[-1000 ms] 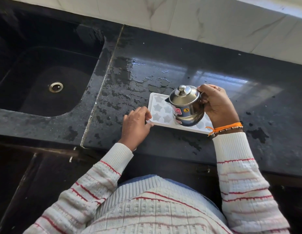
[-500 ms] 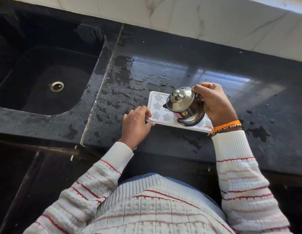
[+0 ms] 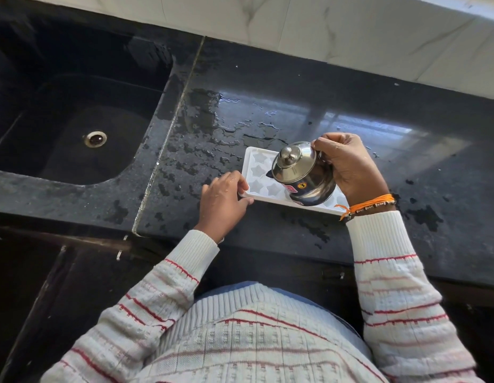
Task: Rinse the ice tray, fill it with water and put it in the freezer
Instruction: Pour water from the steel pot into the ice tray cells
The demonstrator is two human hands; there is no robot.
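the white plastic ice tray with star-shaped cups (image 3: 258, 172) lies flat on the black wet stone surface (image 3: 350, 106), near its front edge and a little to the right of the black sink (image 3: 74, 120). the left hand (image 3: 222, 199) pinches the tray's near left corner, thumb under the rim and fingers on top, to keep it from sliding. the right hand (image 3: 348, 164) is curled round the back of a small shiny steel pot with a knob lid (image 3: 301, 172) and holds it tipped over the middle of the tray, spout side down toward the cups. i cannot see any water coming out.

the tray looks light and a bit bendy, and it is likely slippery because the surface is wet. once full it will be heavier and the water will slosh, so it is best held by both short ends and kept level.

the front edge of the surface is just beside the tray, so a push toward the body could tip it off. there is open room behind the tray and far to the right. puddles sit behind it and to its left.
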